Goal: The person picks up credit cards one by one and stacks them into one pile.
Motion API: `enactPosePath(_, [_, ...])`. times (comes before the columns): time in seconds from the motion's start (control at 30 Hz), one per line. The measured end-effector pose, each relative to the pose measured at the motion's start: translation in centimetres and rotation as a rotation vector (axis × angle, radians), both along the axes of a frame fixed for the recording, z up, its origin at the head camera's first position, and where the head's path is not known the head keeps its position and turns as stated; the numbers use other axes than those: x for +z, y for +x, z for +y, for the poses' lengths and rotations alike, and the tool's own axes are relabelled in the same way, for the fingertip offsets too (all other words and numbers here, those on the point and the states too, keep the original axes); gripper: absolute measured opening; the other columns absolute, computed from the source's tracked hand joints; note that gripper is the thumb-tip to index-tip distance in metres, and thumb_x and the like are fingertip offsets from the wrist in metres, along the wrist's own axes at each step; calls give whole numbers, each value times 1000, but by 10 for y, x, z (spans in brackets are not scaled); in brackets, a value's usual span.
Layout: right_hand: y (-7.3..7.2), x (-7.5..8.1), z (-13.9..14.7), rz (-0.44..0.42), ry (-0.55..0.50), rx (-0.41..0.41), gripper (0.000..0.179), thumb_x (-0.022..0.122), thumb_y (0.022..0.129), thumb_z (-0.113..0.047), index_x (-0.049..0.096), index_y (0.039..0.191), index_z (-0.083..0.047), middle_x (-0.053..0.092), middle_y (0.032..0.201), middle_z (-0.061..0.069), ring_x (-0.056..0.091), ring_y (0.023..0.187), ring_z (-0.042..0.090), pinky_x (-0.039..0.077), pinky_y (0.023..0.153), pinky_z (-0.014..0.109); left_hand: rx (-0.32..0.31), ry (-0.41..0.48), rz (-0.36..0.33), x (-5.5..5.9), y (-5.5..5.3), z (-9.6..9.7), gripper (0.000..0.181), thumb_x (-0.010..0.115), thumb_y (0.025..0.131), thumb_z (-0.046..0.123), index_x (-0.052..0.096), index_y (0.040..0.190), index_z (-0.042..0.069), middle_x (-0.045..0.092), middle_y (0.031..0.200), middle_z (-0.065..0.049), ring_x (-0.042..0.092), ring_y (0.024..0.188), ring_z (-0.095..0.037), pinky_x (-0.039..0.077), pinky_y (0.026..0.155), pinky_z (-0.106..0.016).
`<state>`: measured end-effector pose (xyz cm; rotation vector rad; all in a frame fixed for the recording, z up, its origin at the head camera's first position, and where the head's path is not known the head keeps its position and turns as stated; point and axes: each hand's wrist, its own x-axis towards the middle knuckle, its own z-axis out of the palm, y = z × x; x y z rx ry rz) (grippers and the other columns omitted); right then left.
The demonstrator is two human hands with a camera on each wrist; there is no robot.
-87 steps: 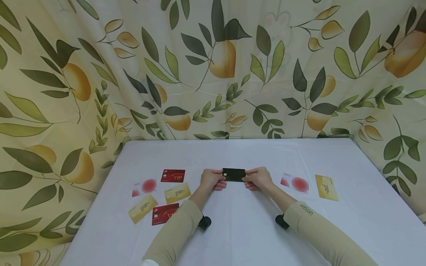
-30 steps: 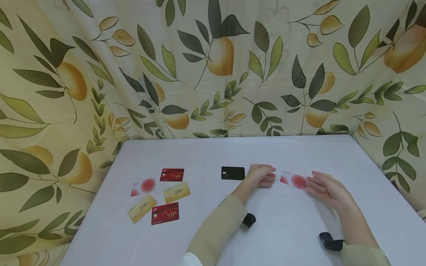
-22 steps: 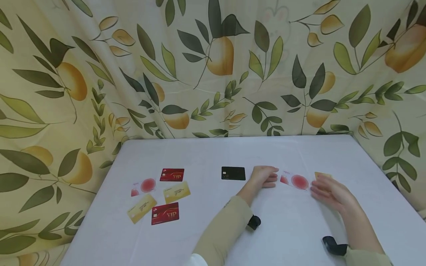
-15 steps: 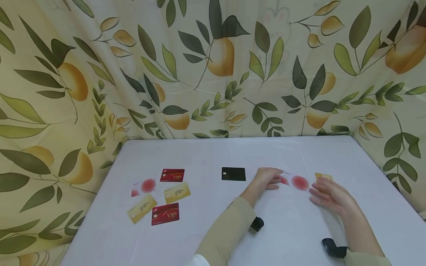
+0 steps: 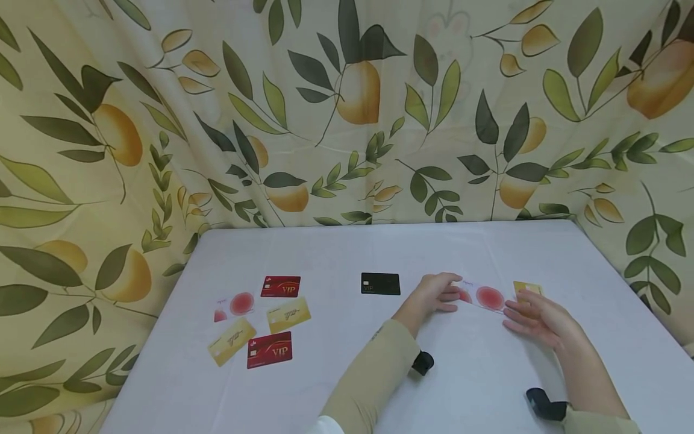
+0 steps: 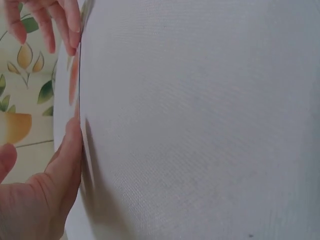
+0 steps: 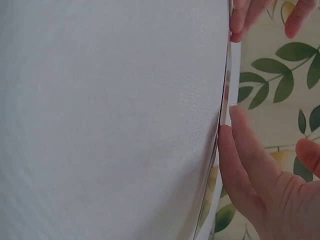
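A pale card with a red circle point(image 5: 490, 298) lies on the white table between my two hands. My left hand point(image 5: 431, 296) touches its left end with the fingertips. In the left wrist view the fingers reach forward fairly straight, thumb held away. At the card's right end is my right hand point(image 5: 544, 319), fingers extended and thumb apart in the right wrist view. A gold card point(image 5: 527, 286) lies just behind the right hand, which hides most of it. To the left of my left hand, a black card point(image 5: 381, 283) lies flat.
Farther left lie several cards: a red VIP card point(image 5: 280, 286), another red VIP card point(image 5: 269, 349), a gold card point(image 5: 289, 314), a second gold card point(image 5: 231, 341) and a pale card with a red circle point(image 5: 241, 303). A leaf-patterned curtain point(image 5: 347, 150) hangs behind the white table point(image 5: 347, 386).
Both hands have let go of the black card, which stays on the table. They have moved right to the ends of the pale card; lately the left hand edged closer to it.
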<state>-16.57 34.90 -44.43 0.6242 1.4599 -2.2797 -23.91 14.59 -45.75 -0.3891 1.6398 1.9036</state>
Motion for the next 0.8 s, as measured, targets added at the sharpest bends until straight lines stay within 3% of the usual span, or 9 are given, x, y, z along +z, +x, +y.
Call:
enactPosePath(0.23, [-2,2,0,-7,-38,-18,28,53,92,-21,35,112,-13,64,83,7,66,80,21,51,84,44,-3,89,-69,1,-1,-5,31,61,86,20,56,105,-4,67,94,-16,64,93,-28,50,86,-48])
enactPosePath(0.53, [-4,2,4,-63,-49,15,25,52,93,-30,34,109,-22,65,83,5,65,81,20,53,82,40,-27,90,-56,2,-1,-5,25,62,85,22,63,105,6,67,97,-17,64,93,-30,48,85,-55])
enactPosePath(0.67, [-4,1,6,-89,-65,36,25,52,92,-33,34,110,-26,66,84,3,64,82,19,52,83,39,3,123,-75,1,-1,-5,23,61,86,19,63,104,5,65,98,-18,63,93,-32,47,83,-56])
enactPosePath(0.8, [-5,0,7,-101,-120,7,25,53,92,-29,35,110,-23,65,84,7,64,82,21,51,87,39,44,125,-86,1,0,-4,20,61,86,17,62,102,4,65,95,-17,64,89,-31,50,82,-53])
